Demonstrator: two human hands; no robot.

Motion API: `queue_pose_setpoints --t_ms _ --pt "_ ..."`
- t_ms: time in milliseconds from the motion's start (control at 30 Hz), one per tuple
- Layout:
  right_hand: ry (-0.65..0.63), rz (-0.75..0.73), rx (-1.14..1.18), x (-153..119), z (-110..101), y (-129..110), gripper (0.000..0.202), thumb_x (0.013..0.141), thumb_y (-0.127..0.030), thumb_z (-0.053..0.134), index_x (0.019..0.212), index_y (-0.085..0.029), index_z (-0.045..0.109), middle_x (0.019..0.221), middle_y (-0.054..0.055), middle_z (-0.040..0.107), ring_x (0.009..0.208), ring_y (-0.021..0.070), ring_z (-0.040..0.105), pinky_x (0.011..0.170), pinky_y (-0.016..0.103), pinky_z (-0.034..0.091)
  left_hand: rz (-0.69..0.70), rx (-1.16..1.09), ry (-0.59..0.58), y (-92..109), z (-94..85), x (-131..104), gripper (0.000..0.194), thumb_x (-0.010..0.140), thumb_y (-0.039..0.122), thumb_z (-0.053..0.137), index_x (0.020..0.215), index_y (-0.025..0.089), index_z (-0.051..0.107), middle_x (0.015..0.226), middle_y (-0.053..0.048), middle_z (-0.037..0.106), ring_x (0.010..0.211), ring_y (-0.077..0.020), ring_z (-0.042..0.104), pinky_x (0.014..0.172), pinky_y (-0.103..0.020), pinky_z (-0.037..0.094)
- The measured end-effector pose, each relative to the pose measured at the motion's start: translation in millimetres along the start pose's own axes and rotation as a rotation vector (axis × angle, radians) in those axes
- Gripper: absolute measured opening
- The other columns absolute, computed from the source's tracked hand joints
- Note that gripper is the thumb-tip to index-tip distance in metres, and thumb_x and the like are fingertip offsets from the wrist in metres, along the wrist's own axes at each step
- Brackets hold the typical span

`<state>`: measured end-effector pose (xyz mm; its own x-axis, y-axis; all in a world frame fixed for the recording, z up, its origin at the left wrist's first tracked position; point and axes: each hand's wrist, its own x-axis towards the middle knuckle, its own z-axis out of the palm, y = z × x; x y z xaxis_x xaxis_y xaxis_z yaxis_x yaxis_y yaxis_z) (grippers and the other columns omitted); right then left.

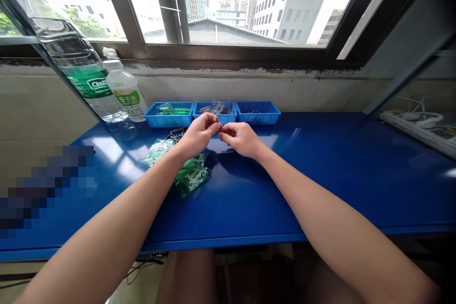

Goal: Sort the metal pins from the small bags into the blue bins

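At the frame's centre, the left hand (199, 133) pinches a small brownish piece (217, 119), mostly hidden by fingers. The right hand (244, 139) meets it, thumb and fingers close; I cannot tell their grip. The left forearm (142, 206) partly covers green bags (193, 175).

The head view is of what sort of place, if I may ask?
Probably a small-parts workbench by a window: three blue bins line the blue table, near bagged green pieces.
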<state>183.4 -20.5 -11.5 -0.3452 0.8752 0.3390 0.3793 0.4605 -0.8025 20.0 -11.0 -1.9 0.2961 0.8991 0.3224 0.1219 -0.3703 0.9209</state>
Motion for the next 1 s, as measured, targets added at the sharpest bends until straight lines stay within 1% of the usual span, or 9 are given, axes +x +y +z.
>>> queue_pose_setpoints --t_ms 167,267,333,500,600,667,767,900,1000 --pt "-0.059 0.026 0.147 0.1 0.5 -2.0 0.025 0.079 -0.037 0.059 0.076 -0.014 0.066 0.070 0.003 0.064 0.056 0.0108 0.053 0.054 0.024 0.044 0.017 -0.026 -0.055 -2.7 0.6 -1.4 0.019 0.081 0.032 0.058 0.089 0.017 0.050 0.084 -0.001 0.058 0.076 -0.0137 0.058 0.071 -0.029 0.049" --pt "-0.034 0.039 0.193 1.6 -0.4 -1.7 0.023 0.077 -0.037 0.061 0.073 -0.015 0.066 0.069 0.002 0.065 0.056 0.0108 0.055 0.054 0.023 0.046 0.006 -0.023 -0.037 -2.3 -0.5 -1.0 0.022 0.080 0.034 0.059 0.092 0.017 0.051 0.088 -0.003 0.060 0.079 -0.0145 0.058 0.073 -0.030 0.049" --pt "0.027 0.058 0.211 3.7 -3.1 1.1 0.021 0.075 -0.036 0.063 0.073 -0.015 0.066 0.067 0.002 0.065 0.054 0.0105 0.055 0.053 0.023 0.046 -0.004 0.027 0.025 -1.3 -3.5 0.2 0.024 0.079 0.033 0.061 0.095 0.017 0.054 0.096 -0.004 0.061 0.084 -0.0153 0.058 0.078 -0.030 0.048" --pt "0.297 0.174 0.231 10.6 -21.5 21.5 0.019 0.071 -0.034 0.065 0.072 -0.015 0.064 0.064 0.001 0.066 0.045 0.0078 0.051 0.043 0.020 0.040 -0.039 0.121 0.216 0.2 -18.4 5.3 0.024 0.075 0.024 0.060 0.098 0.016 0.058 0.102 -0.005 0.063 0.090 -0.0167 0.058 0.081 -0.030 0.045" --pt "0.431 0.278 0.184 12.9 -36.1 36.9 0.014 0.071 -0.029 0.063 0.070 -0.015 0.064 0.061 0.000 0.064 0.042 0.0065 0.049 0.040 0.018 0.037 -0.059 0.226 0.236 0.6 -25.5 5.5 0.023 0.074 0.023 0.059 0.095 0.015 0.060 0.097 -0.005 0.065 0.088 -0.0173 0.059 0.079 -0.030 0.046" --pt "0.497 0.346 0.156 13.3 -43.7 44.6 0.012 0.071 -0.026 0.062 0.069 -0.015 0.064 0.059 0.000 0.063 0.041 0.0058 0.047 0.038 0.018 0.035 -0.061 0.378 0.169 1.7 -26.5 3.0 0.021 0.075 0.027 0.061 0.091 0.015 0.063 0.091 -0.005 0.067 0.084 -0.0182 0.060 0.077 -0.030 0.046" --pt "0.557 0.392 0.133 13.4 -49.6 51.1 0.013 0.074 -0.026 0.061 0.068 -0.014 0.064 0.058 0.000 0.063 0.040 0.0053 0.046 0.037 0.017 0.034 -0.013 0.588 -0.016 5.2 -22.7 -2.6 0.021 0.077 0.034 0.061 0.088 0.017 0.068 0.088 -0.004 0.069 0.082 -0.0194 0.061 0.073 -0.029 0.046" --pt "0.576 0.404 0.126 14.2 -50.3 53.4 0.015 0.076 -0.026 0.061 0.068 -0.014 0.065 0.059 0.001 0.063 0.039 0.0049 0.046 0.037 0.017 0.034 0.091 0.724 -0.266 8.9 -13.2 -8.2 0.022 0.081 0.035 0.058 0.087 0.018 0.070 0.086 -0.003 0.069 0.080 -0.0188 0.061 0.070 -0.028 0.045" --pt "0.583 0.413 0.121 14.6 -50.4 54.0 0.016 0.078 -0.026 0.061 0.068 -0.014 0.064 0.060 0.001 0.063 0.039 0.0047 0.046 0.037 0.017 0.034 0.150 0.839 -0.404 7.7 -7.7 -9.8 0.025 0.084 0.037 0.056 0.091 0.019 0.072 0.089 -0.005 0.068 0.081 -0.0195 0.061 0.074 -0.030 0.044"
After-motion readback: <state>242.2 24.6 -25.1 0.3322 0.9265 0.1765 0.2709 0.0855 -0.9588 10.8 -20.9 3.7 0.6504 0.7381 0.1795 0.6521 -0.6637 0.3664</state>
